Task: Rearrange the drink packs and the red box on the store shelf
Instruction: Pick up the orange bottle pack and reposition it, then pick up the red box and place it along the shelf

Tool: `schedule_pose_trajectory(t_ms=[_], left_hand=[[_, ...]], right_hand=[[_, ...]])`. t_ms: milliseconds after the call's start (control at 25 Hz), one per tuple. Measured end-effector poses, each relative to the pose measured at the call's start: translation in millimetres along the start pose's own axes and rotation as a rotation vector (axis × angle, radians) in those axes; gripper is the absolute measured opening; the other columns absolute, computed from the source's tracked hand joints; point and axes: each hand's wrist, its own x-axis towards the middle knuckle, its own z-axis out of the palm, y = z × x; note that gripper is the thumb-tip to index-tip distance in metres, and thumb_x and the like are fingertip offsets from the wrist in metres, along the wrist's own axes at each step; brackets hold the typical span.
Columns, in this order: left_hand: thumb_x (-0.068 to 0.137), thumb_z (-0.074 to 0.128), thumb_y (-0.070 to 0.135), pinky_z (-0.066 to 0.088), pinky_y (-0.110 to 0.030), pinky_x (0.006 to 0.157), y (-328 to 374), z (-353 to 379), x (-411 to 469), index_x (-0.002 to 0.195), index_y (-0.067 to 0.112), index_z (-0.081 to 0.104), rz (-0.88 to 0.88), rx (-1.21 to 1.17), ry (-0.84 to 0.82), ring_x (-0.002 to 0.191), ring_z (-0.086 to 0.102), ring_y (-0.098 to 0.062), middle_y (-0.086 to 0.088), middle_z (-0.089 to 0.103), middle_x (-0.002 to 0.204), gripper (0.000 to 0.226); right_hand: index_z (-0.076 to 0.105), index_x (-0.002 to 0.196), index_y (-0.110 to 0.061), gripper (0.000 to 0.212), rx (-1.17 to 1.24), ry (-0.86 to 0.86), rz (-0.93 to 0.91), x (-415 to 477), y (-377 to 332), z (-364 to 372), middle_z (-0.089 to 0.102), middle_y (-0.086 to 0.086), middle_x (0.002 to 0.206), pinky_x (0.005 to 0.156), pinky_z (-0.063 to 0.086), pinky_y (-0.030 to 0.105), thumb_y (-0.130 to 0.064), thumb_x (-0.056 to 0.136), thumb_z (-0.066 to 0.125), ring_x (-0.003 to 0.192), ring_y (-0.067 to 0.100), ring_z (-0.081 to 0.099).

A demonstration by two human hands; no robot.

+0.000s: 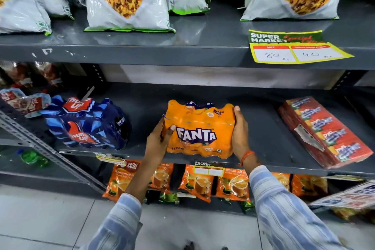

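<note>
Fanta pack (199,130) sits clamped between both hands on the middle shelf (263,128), the left hand (159,140) pressing its left side with a thumb over the front, the right hand (240,128) flat against its right side. Fingers (237,110) of both are grasping it. Its long axis runs front to back, near the shelf's front edge. Outward, the blue drink pack (87,126) lies to the left, nearer the left hand; the red box (324,131) lies angled to the right, well apart.

Bright overhead light; glare on the upper shelf (192,32); edges bowed, slightly soft.
</note>
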Motion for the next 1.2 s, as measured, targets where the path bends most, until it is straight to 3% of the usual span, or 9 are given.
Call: schedule_pose_trajectory(t_ms=[120,200,280,520,680,800,920,1080,1200], left_hand=[[0.071,0.031,0.084,0.028,-0.043,0.117,1.4,15.3,-4.1,0.147,0.021,0.011,-0.015,0.095,0.06,0.139,0.035,-0.016,-0.011,0.031,0.153,0.101],[0.074,0.02,0.083,-0.003,-0.043,0.12,21.0,37.6,-17.2,0.147,0.013,-0.006,0.017,0.381,0.222,0.147,-0.003,-0.025,-0.015,-0.003,0.16,0.105],[0.08,0.02,0.075,-0.011,-0.036,0.119,58.9,65.0,-29.5,0.146,0.007,-0.008,0.122,0.56,0.329,0.146,-0.013,-0.026,-0.017,-0.01,0.158,0.099],[0.088,0.025,0.064,0.003,-0.035,0.121,130.0,215.4,-38.6,0.146,0.005,0.002,0.447,0.514,0.031,0.147,-0.004,-0.026,-0.016,0.0,0.158,0.086],[0.075,0.019,0.077,0.022,-0.039,0.114,146.9,344.6,-22.1,0.141,-0.001,0.026,0.012,0.37,-0.41,0.14,0.027,-0.036,-0.025,0.03,0.15,0.103],[0.082,0.037,0.061,0.027,-0.043,0.109,155.3,395.6,-21.4,0.131,-0.004,0.039,-0.305,0.283,-0.405,0.133,0.034,-0.039,-0.026,0.041,0.14,0.082],[0.059,0.033,0.07,0.012,-0.042,0.116,172.8,414.1,-38.3,0.144,-0.002,0.013,-0.418,0.165,-0.282,0.143,0.018,-0.034,-0.022,0.02,0.154,0.112],[0.056,0.042,0.066,0.017,-0.042,0.116,190.1,423.8,-50.0,0.148,0.019,0.005,-0.333,-0.013,-0.219,0.146,0.013,-0.027,-0.011,0.004,0.16,0.11],[0.074,0.059,0.038,0.031,-0.045,0.109,194.0,418.2,-33.8,0.146,0.035,0.012,-0.114,0.202,-0.252,0.141,0.024,-0.035,0.0,0.004,0.16,0.085]], right_hand=[[0.056,0.127,-0.027,0.08,-0.03,-0.016,-0.014,-5.5,-6.0,1.4,0.068,0.009,0.121,0.091,0.055,0.049,-0.082,0.07,0.041,0.101,0.026,0.069],[0.05,0.134,-0.021,0.061,-0.075,0.04,-0.143,-10.9,-15.5,-4.7,0.06,0.004,0.129,0.095,0.048,0.032,-0.061,0.092,0.033,0.111,0.016,0.06],[0.051,0.134,-0.014,0.047,-0.122,0.175,-0.313,-10.4,-32.0,-23.6,0.056,0.006,0.136,0.101,0.039,0.027,-0.04,0.101,0.03,0.123,0.016,0.052],[0.059,0.118,-0.005,0.049,-0.728,0.291,-0.649,17.6,-72.4,-149.3,0.063,0.018,0.119,0.1,0.04,0.038,-0.04,0.088,0.041,0.112,0.033,0.056],[0.057,0.116,0.004,0.054,-1.218,0.491,-0.383,41.7,-79.4,-276.6,0.059,0.032,0.116,0.103,0.035,0.052,-0.035,0.081,0.044,0.109,0.048,0.054],[0.06,0.107,0.0,0.058,-1.038,0.265,-0.076,42.8,-72.2,-322.2,0.063,0.033,0.115,0.093,0.045,0.046,-0.048,0.086,0.036,0.109,0.044,0.06],[0.065,0.097,-0.004,0.048,-0.86,0.257,-0.087,38.9,-60.6,-338.1,0.068,0.03,0.106,0.083,0.048,0.043,-0.046,0.093,0.041,0.102,0.042,0.064],[0.066,0.063,-0.017,0.041,-0.46,0.284,-0.07,40.5,-49.7,-350.8,0.067,0.01,0.072,0.074,0.05,0.04,-0.047,0.087,0.052,0.078,0.021,0.059],[0.068,0.078,-0.004,0.043,-0.471,0.325,-0.049,40.2,-32.8,-347.0,0.069,0.022,0.084,0.065,0.047,0.028,-0.034,0.097,0.045,0.083,0.025,0.062]])
